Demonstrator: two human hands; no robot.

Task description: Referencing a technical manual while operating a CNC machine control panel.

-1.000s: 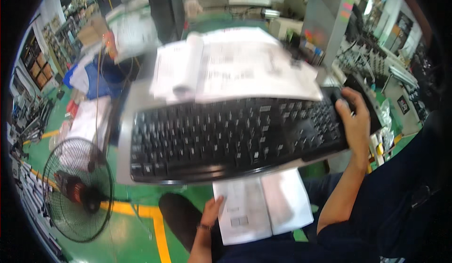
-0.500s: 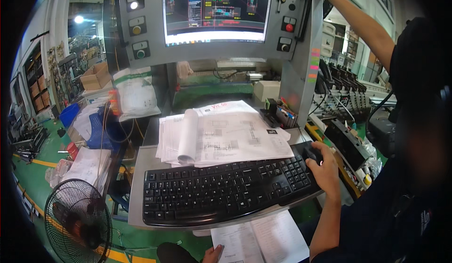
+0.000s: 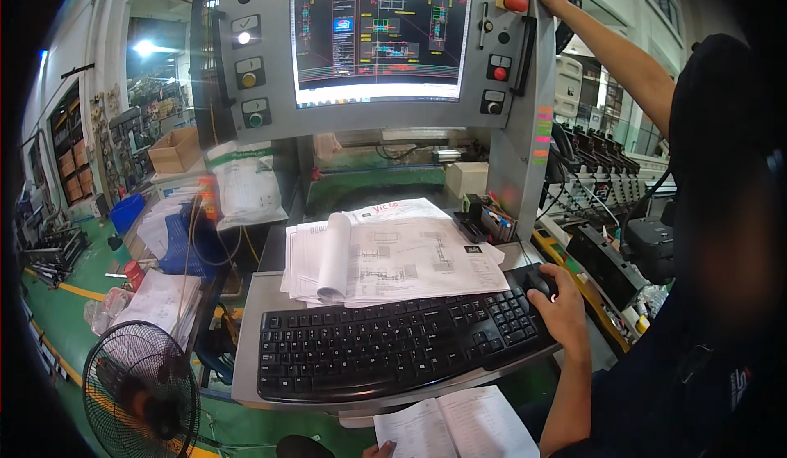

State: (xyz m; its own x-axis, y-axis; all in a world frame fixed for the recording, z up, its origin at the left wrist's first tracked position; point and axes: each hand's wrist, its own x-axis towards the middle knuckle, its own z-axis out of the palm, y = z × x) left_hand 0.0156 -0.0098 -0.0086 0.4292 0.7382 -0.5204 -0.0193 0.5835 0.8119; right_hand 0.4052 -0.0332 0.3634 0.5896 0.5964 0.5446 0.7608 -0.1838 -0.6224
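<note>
My right hand [image 3: 563, 306] rests curled over a black computer mouse [image 3: 537, 281], thumb along its left side. The mouse is beside the right end of a black keyboard [image 3: 393, 347] on a metal shelf. At the lower edge my left hand [image 3: 379, 451], mostly cut off, grips the left edge of an open booklet [image 3: 455, 425] of printed pages. Behind the keyboard lies a stack of drawing sheets [image 3: 410, 249], one page curled back at the left. Above, a monitor [image 3: 381, 40] shows coloured line drawings on black.
At right, a co-worker in dark clothing raises an arm [image 3: 615, 52] to the console's [image 3: 344, 122] edge. A black fan [image 3: 141, 392] stands lower left. Papers [image 3: 168, 298] and a cardboard box [image 3: 175, 151] are on the left. A pen holder [image 3: 498, 224] stands behind the mouse.
My view has tilted slightly upward, so the monitor shows more fully and everything sits lower. My right hand stays on the mouse and my left at the booklet.
</note>
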